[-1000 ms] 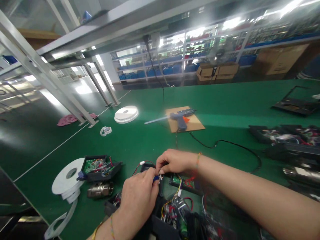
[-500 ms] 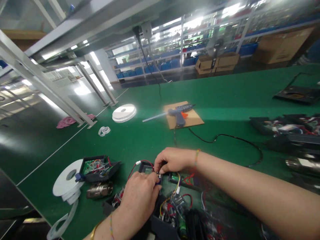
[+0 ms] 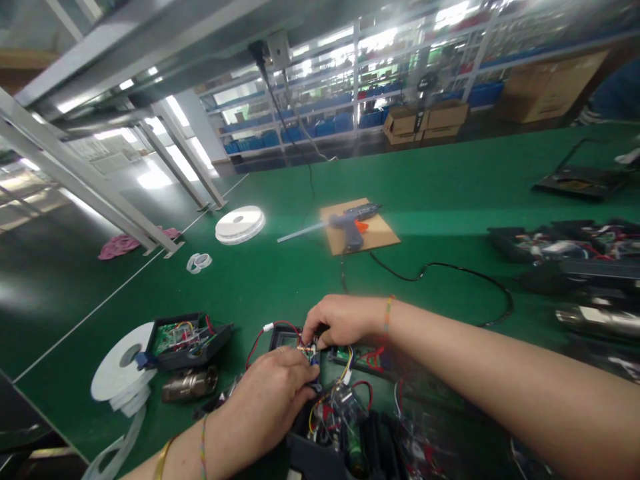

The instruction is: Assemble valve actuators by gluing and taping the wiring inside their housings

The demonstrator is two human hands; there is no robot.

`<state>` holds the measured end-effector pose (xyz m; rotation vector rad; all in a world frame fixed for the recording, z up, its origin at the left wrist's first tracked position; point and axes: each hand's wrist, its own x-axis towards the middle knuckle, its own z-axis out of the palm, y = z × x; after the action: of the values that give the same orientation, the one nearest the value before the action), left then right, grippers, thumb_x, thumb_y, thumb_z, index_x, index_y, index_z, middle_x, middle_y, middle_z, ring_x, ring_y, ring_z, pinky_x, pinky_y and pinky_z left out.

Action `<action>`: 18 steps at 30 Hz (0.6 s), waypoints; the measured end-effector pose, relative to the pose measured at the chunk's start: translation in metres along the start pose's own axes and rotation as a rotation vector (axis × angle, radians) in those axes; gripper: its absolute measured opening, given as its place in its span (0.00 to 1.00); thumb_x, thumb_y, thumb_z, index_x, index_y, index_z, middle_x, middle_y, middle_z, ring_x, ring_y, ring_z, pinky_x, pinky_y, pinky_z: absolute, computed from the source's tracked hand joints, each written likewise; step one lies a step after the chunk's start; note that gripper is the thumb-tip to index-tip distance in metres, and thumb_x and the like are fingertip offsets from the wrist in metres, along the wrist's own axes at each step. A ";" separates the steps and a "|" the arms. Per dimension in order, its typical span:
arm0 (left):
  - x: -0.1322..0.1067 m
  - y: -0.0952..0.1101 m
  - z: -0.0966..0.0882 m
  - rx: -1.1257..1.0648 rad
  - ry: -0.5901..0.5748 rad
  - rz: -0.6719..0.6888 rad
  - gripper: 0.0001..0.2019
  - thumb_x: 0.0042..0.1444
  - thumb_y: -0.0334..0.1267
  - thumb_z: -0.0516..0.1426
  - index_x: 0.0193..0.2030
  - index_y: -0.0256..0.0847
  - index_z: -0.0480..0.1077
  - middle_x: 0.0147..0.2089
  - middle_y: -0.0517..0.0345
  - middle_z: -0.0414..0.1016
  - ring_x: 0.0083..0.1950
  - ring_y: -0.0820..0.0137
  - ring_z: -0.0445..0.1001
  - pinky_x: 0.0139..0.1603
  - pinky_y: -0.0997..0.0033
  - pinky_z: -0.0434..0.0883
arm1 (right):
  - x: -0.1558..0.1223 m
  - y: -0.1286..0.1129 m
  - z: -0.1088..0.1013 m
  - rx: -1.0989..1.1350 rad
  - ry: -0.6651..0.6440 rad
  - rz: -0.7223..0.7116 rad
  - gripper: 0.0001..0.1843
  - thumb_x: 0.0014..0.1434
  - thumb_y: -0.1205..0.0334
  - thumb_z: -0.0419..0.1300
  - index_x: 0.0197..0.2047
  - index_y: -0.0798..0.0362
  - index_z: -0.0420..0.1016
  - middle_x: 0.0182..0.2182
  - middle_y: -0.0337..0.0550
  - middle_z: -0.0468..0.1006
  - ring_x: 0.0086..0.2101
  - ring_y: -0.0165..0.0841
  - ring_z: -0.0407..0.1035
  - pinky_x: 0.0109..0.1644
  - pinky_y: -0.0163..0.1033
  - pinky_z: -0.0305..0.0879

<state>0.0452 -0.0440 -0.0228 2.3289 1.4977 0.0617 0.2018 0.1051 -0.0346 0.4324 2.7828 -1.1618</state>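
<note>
Nearer than the glue gun (image 3: 353, 224), on cardboard (image 3: 383, 234) sparing the desk (image 3: 450, 193), left hand (image 3: 273, 395) and right hand (image 3: 341, 320) pinched one wire bundle (image 3: 306, 347), steadying it.

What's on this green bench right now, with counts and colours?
brown cardboard sheet: one, brown, mid-bench
blue hot glue gun: one, blue, on the sheet
flat white tape reel: one, white, left of the sheet
big white tape reel: one, white, near left edge
open black plastic case: one, black with green board, beside that reel
silver metal cylinder: one, silver, in front of the case
pink crumpled cloth: one, pink, far left
thin coloured wires: one bundle, mixed colours, between the hands
left hand: one, pinching the wires
right hand: one, pinching the wires
</note>
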 end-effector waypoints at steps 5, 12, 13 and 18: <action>0.002 -0.003 0.000 0.027 -0.021 0.023 0.09 0.60 0.28 0.60 0.45 0.42 0.79 0.41 0.55 0.82 0.45 0.63 0.81 0.51 0.63 0.78 | 0.000 0.000 0.000 0.000 0.002 0.004 0.15 0.57 0.71 0.68 0.48 0.50 0.85 0.44 0.40 0.85 0.43 0.33 0.77 0.45 0.31 0.66; 0.001 -0.008 0.004 -0.001 0.036 0.031 0.09 0.62 0.30 0.59 0.44 0.45 0.80 0.45 0.55 0.82 0.47 0.66 0.81 0.53 0.67 0.77 | 0.000 -0.006 -0.002 0.005 -0.004 0.035 0.12 0.59 0.69 0.68 0.47 0.54 0.84 0.42 0.42 0.84 0.41 0.33 0.76 0.42 0.31 0.65; 0.001 -0.009 0.005 0.005 0.036 0.039 0.10 0.62 0.30 0.59 0.45 0.44 0.80 0.44 0.55 0.83 0.47 0.66 0.81 0.53 0.66 0.77 | 0.001 -0.007 -0.002 0.001 -0.005 0.045 0.12 0.59 0.69 0.68 0.47 0.54 0.83 0.42 0.42 0.84 0.40 0.32 0.75 0.41 0.31 0.65; 0.001 -0.010 0.008 0.033 0.038 0.062 0.09 0.63 0.30 0.58 0.45 0.43 0.80 0.41 0.54 0.84 0.44 0.64 0.82 0.50 0.65 0.78 | 0.006 -0.013 -0.007 -0.073 -0.024 0.083 0.09 0.58 0.68 0.70 0.43 0.54 0.82 0.40 0.41 0.81 0.39 0.32 0.72 0.38 0.31 0.62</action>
<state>0.0386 -0.0419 -0.0338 2.4131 1.4552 0.0979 0.1919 0.1026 -0.0223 0.5177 2.7484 -1.0370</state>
